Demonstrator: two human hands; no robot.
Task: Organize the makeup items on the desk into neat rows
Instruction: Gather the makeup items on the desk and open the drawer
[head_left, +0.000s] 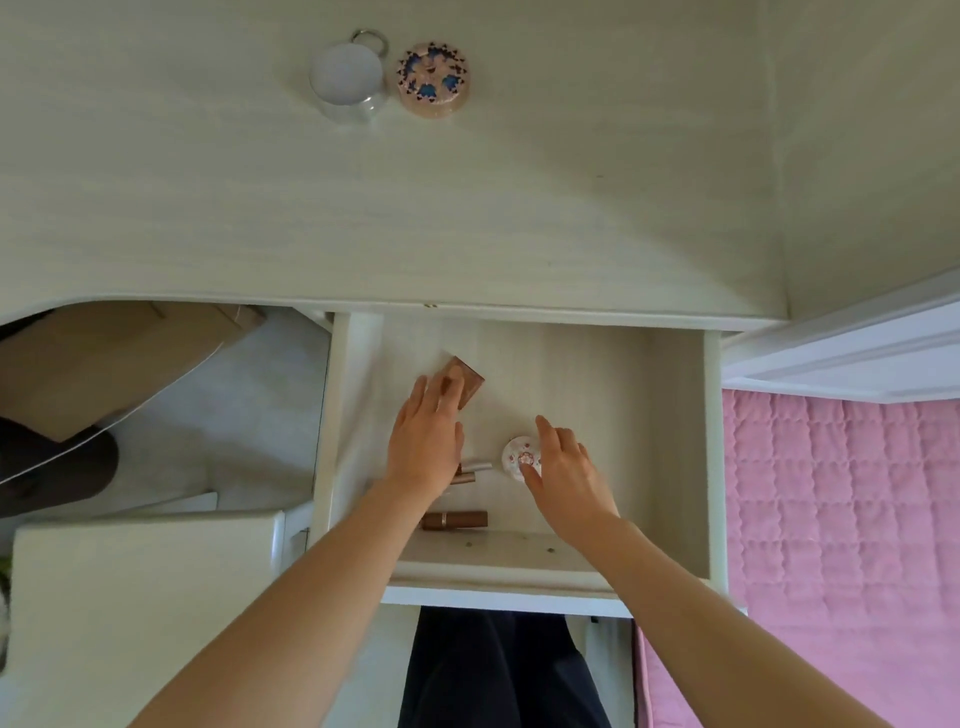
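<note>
Both hands down in the open drawer (675, 447) under the desk (467, 218). Left hand (428, 441): fingers straight, tips lying on the brown square compact (470, 384) just ahead of it; can't tell if it's gripped. Right hand (563, 467): fingers loosely spread, thumb touching the small white floral round case (519, 456) right at its left side. Partly under the left wrist: a pale tube (475, 466). Behind both hands, near the drawer front: brown lipstick (454, 519) lying flat. Far ahead on the desk: white mug (345, 80) touching a pink-and-blue round compact (434, 80).
</note>
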